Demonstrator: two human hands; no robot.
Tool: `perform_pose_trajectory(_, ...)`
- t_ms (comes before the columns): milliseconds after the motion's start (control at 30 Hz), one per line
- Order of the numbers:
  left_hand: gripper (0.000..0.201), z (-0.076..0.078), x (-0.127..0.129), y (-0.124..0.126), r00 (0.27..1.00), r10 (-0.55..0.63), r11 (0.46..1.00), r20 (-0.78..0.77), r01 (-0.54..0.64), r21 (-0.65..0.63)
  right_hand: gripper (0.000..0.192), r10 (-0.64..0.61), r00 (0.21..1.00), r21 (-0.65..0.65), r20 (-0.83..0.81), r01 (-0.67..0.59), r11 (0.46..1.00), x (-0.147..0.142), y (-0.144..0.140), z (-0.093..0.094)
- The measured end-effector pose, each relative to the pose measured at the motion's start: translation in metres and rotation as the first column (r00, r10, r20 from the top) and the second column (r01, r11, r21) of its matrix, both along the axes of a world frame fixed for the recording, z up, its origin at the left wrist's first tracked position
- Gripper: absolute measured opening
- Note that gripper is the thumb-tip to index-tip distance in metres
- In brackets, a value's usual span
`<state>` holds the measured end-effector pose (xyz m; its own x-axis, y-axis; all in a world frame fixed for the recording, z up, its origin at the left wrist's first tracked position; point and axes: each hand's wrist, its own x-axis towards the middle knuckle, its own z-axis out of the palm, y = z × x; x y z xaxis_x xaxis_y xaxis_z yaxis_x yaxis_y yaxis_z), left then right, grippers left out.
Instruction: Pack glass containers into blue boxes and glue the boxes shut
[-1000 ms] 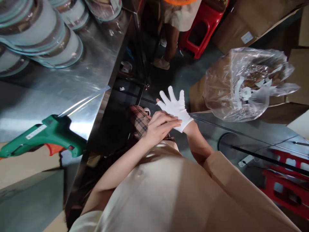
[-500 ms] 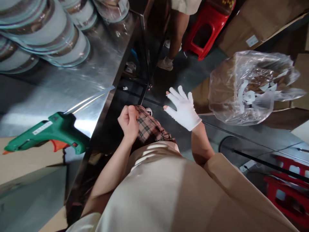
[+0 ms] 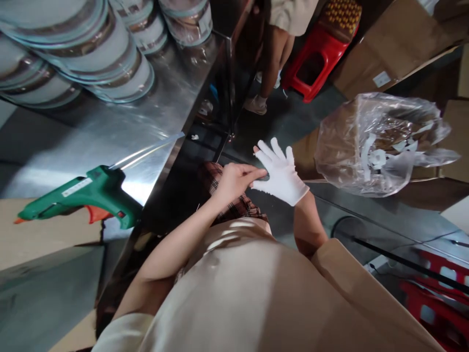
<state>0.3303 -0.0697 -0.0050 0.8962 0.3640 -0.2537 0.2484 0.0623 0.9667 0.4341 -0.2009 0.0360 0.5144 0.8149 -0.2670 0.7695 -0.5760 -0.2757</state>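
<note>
My right hand [image 3: 280, 171] wears a white glove [image 3: 284, 178], fingers spread, held out over the dark floor beside the steel table. My bare left hand [image 3: 236, 180] reaches across above my plaid skirt [image 3: 234, 205], and its fingertips pinch the glove at the thumb side. Whether they grip the fabric or only touch it, I cannot tell for sure.
A green glue gun [image 3: 88, 193] lies on the steel table [image 3: 120, 132] at left, with stacked tape rolls [image 3: 91, 54] behind. A clear plastic bag [image 3: 377, 142] of scraps sits in a cardboard box at right. Another person's legs [image 3: 273, 63] stand by a red stool [image 3: 315, 58].
My left hand left the glove, drew back to a fist over my skirt, then reached out again to the gloved hand's thumb side. The view shifted down slightly.
</note>
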Motion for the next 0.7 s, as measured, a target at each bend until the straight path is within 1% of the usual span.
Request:
perform_pose_trajectory(67,0.043,0.001,0.003,-0.002,0.989,-0.147,0.98,0.002,0.146,-0.133,0.099,0.026,1.0,-0.002,0.015,-0.026,1.0,0.001,-0.002,-0.002)
perform_pose_trajectory(100,0.044,0.002,0.002,-0.003,0.98,-0.197,0.962,0.025,0.198,-0.189,0.102,0.037,0.999,0.0,0.022,-0.037,0.999,0.001,-0.003,-0.003)
perform_pose_trajectory(133,0.044,0.003,0.001,-0.004,0.972,-0.228,0.947,0.054,0.234,-0.219,0.104,0.048,0.998,0.001,0.03,-0.048,0.999,0.002,-0.005,-0.004)
perform_pose_trajectory(167,0.042,0.005,-0.001,-0.005,0.966,-0.244,0.944,0.081,0.256,-0.209,0.106,0.06,0.997,0.001,0.037,-0.061,0.998,0.002,-0.006,-0.005)
perform_pose_trajectory(200,0.038,0.007,-0.004,-0.005,0.962,-0.25,0.952,0.107,0.265,-0.152,0.107,0.074,0.996,0.0,0.04,-0.074,0.997,0.003,-0.007,-0.005)
perform_pose_trajectory(233,0.033,0.009,-0.008,-0.004,0.96,-0.248,0.965,0.132,0.256,-0.05,0.106,0.086,0.996,-0.003,0.031,-0.086,0.996,0.003,-0.008,-0.006)
perform_pose_trajectory(267,0.028,0.01,-0.012,-0.002,0.958,-0.239,0.97,0.159,0.227,0.085,0.105,0.091,0.996,-0.001,0.01,-0.091,0.996,0.003,-0.009,-0.006)
perform_pose_trajectory(300,0.024,0.012,-0.015,0.002,0.957,-0.218,0.958,0.189,0.173,0.227,0.103,0.091,0.996,0.008,-0.019,-0.091,0.996,0.004,-0.01,-0.007)
perform_pose_trajectory(333,0.023,0.013,-0.019,0.006,0.958,-0.181,0.931,0.222,0.094,0.352,0.101,0.085,0.995,0.025,-0.051,-0.084,0.996,0.005,-0.011,-0.007)
perform_pose_trajectory(367,0.024,0.013,-0.022,0.011,0.958,-0.122,0.895,0.261,-0.008,0.446,0.099,0.069,0.995,0.048,-0.078,-0.065,0.997,0.006,-0.012,-0.008)
perform_pose_trajectory(400,0.025,0.013,-0.025,0.016,0.95,-0.045,0.852,0.307,-0.124,0.509,0.097,0.042,0.994,0.071,-0.098,-0.035,0.997,0.007,-0.013,-0.008)
perform_pose_trajectory(433,0.025,0.013,-0.027,0.02,0.932,0.028,0.802,0.36,-0.236,0.549,0.095,0.006,0.994,0.09,-0.108,0.004,0.996,0.008,-0.014,-0.009)
perform_pose_trajectory(467,0.023,0.012,-0.028,0.023,0.906,0.072,0.751,0.417,-0.325,0.576,0.091,-0.034,0.993,0.101,-0.111,0.045,0.994,0.009,-0.014,-0.01)
perform_pose_trajectory(500,0.02,0.011,-0.029,0.023,0.877,0.076,0.707,0.475,-0.384,0.594,0.087,-0.075,0.991,0.105,-0.111,0.087,0.991,0.01,-0.013,-0.01)
perform_pose_trajectory(533,0.015,0.009,-0.029,0.02,0.846,0.042,0.675,0.532,-0.416,0.609,0.083,-0.115,0.987,0.105,-0.111,0.126,0.986,0.011,-0.013,-0.011)
perform_pose_trajectory(600,0.008,0.005,-0.026,0.008,0.786,-0.068,0.635,0.615,-0.442,0.634,0.076,-0.158,0.981,0.096,-0.114,0.169,0.981,0.011,-0.01,-0.014)
perform_pose_trajectory(633,0.009,0.003,-0.023,0.0,0.763,-0.11,0.618,0.637,-0.45,0.645,0.073,-0.158,0.981,0.092,-0.113,0.169,0.981,0.011,-0.008,-0.015)
perform_pose_trajectory(700,0.013,-0.003,-0.017,-0.018,0.738,-0.142,0.597,0.659,-0.467,0.652,0.068,-0.119,0.989,0.094,-0.087,0.127,0.987,0.01,-0.005,-0.018)
